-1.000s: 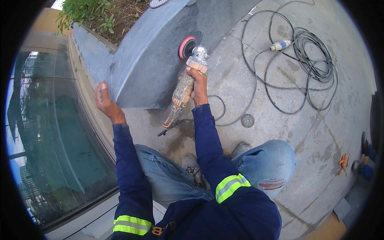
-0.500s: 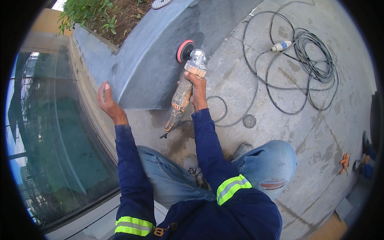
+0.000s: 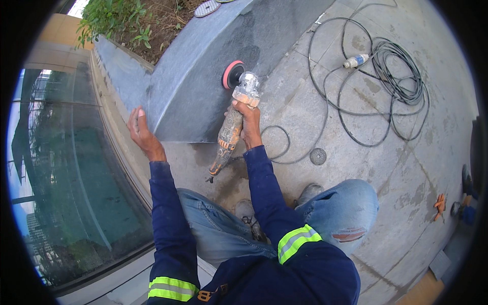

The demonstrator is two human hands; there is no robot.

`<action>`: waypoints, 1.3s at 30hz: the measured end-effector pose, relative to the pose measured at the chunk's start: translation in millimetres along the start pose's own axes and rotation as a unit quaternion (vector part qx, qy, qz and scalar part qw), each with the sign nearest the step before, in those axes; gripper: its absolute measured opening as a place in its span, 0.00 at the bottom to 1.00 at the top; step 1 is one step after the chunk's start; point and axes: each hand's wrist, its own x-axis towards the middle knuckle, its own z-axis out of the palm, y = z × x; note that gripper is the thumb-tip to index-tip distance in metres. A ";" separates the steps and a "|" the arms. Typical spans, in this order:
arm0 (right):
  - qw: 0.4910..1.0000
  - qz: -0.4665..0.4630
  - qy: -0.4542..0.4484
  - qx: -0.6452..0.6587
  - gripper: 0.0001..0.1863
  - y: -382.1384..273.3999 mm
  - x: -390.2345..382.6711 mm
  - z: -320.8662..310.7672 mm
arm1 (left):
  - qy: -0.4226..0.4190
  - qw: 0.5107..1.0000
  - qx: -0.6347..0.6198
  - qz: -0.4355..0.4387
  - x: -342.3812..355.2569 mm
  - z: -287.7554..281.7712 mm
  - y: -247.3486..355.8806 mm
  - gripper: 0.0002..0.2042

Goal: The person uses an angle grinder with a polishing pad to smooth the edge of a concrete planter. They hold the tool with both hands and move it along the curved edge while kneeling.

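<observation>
Where the right hand [image 3: 249, 123] grips, the grinder [image 3: 230, 133] is partly hidden.

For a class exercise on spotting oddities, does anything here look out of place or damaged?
Yes: the jeans are torn at the right knee. A round grey disc lies loose on the paving, apart from the grinder in the right hand, and part of the cable sprawls in loose loops instead of lying coiled.
</observation>
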 end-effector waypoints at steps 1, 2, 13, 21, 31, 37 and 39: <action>1.000 -0.012 -0.007 -0.005 0.20 -8.2 4.3 6.4 | 0.002 1.000 0.000 -0.002 -1.0 0.8 1.4 0.24; 1.000 -0.019 -0.010 -0.018 0.19 -19.7 10.2 10.2 | 0.001 1.000 0.001 -0.005 -1.7 0.6 1.2 0.24; 0.999 0.010 0.034 0.015 0.21 -25.6 33.7 -20.7 | 0.000 1.000 -0.010 -0.004 1.9 4.5 -1.5 0.23; 0.997 -0.059 -0.022 -0.049 0.19 -35.2 15.3 31.2 | -0.006 1.000 0.000 -0.005 1.6 -3.4 -3.4 0.24; 0.998 -0.047 0.027 -0.029 0.19 -67.8 45.1 1.6 | -0.008 1.000 -0.009 -0.006 -1.4 11.1 6.7 0.23; 0.998 -0.034 -0.018 -0.057 0.19 -27.8 16.6 34.3 | 0.011 1.000 -0.002 -0.020 -1.6 -13.8 -17.0 0.22; 0.996 -0.065 -0.025 -0.053 0.19 -53.3 27.2 45.8 | -0.002 1.000 0.004 0.013 2.7 -8.0 -3.5 0.21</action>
